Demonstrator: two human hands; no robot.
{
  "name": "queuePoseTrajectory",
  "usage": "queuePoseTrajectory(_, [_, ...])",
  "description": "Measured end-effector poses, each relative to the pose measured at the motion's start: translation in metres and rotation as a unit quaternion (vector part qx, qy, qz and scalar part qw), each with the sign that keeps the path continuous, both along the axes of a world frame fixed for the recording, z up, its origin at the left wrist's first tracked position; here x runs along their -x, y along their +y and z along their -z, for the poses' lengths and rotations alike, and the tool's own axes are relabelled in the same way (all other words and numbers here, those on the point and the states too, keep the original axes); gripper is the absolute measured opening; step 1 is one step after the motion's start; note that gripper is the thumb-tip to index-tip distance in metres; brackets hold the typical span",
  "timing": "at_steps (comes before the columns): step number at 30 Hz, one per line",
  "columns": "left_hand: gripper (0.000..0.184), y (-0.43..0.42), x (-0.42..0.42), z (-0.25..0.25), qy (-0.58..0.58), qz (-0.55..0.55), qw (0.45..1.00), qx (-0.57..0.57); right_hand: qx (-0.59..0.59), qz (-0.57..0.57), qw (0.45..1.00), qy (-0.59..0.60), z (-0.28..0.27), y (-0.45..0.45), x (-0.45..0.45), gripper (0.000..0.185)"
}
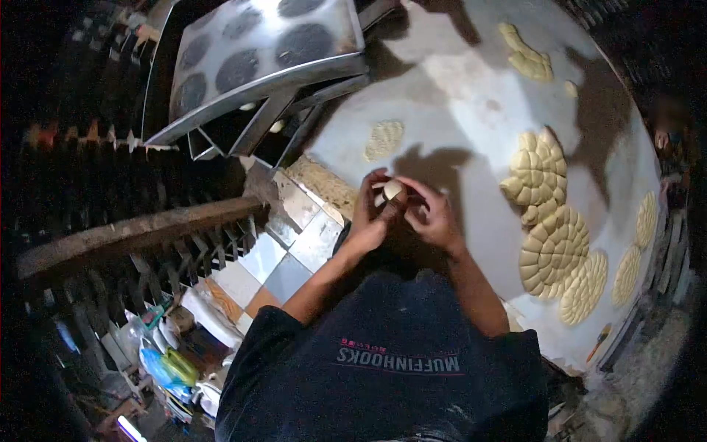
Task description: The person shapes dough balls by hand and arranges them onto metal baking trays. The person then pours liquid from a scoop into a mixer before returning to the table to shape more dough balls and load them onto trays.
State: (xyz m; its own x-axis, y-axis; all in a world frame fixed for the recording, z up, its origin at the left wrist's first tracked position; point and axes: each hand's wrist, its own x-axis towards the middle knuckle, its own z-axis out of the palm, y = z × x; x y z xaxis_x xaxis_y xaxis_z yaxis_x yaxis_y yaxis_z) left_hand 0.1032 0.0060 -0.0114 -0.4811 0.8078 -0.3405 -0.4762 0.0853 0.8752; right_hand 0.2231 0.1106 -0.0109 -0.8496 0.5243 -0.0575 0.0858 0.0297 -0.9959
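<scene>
A small pale piece of dough [392, 189] sits between my two hands, just above the near edge of the work table [479, 184]. My left hand [374, 210] curls around it from the left, with the thumb against it. From the right, my right hand [436, 215] closes in with bent fingers reaching the same piece; part of it is hidden by the fingers. Just beyond my hands lies a flat, bumpy patch of dough [384, 140] on the table.
Scored dough rounds [554, 252] and a dough cluster [539, 171] lie to the right. Farther back is a long dough piece [526, 55]. Stacked metal trays [269, 48] with dark round patches stand at upper left. A brush-like tool [600, 342] lies near the right edge.
</scene>
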Motion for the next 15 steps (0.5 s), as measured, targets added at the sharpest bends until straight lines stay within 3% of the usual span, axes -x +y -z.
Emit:
queuePoseTrajectory(2, [0.055,-0.017,0.023,0.003,0.291,-0.018,0.956,0.016,0.046,-0.041,0.998,-0.009,-0.003,0.014,0.020,0.052])
queuePoseTrajectory(3, [0.057,-0.025,0.038,0.002,0.306,-0.009,0.952,0.032,0.022,-0.008,0.999,-0.044,0.001,0.021,0.028,0.052])
queuePoseTrajectory(4, [0.056,-0.035,0.057,-0.004,0.205,0.047,0.977,0.045,-0.003,0.027,0.997,-0.078,0.005,0.027,0.039,0.051])
queuePoseTrajectory(5, [0.056,-0.047,0.074,-0.003,0.199,0.044,0.978,0.040,0.036,0.095,0.993,-0.059,0.010,0.028,0.051,0.047])
queuePoseTrajectory(6, [0.050,-0.060,0.090,0.000,0.262,0.092,0.959,0.055,0.031,0.094,0.993,-0.065,0.006,0.034,0.064,0.047])
queuePoseTrajectory(8, [0.044,-0.081,0.118,0.002,0.321,0.139,0.935,0.064,-0.265,0.124,0.953,-0.074,-0.004,0.050,0.090,0.034])
queuePoseTrajectory(10, [0.042,-0.098,0.144,0.003,0.229,0.221,0.943,0.100,-0.305,0.103,0.940,-0.109,0.006,0.057,0.106,0.032])
queuePoseTrajectory(11, [0.041,-0.105,0.153,0.017,0.310,0.223,0.919,0.095,-0.407,0.089,0.900,-0.131,0.010,0.061,0.115,0.032])
queuePoseTrajectory(12, [0.041,-0.114,0.162,0.033,0.310,0.224,0.920,0.090,-0.503,0.075,0.848,-0.151,0.015,0.064,0.122,0.032])
queuePoseTrajectory(14, [0.045,-0.121,0.179,0.041,0.362,0.245,0.898,0.056,-0.503,0.059,0.845,-0.172,0.027,0.069,0.124,0.033])
queuePoseTrajectory(15, [0.047,-0.119,0.188,0.035,0.381,0.253,0.889,0.033,-0.404,0.062,0.900,-0.152,0.033,0.071,0.120,0.035])
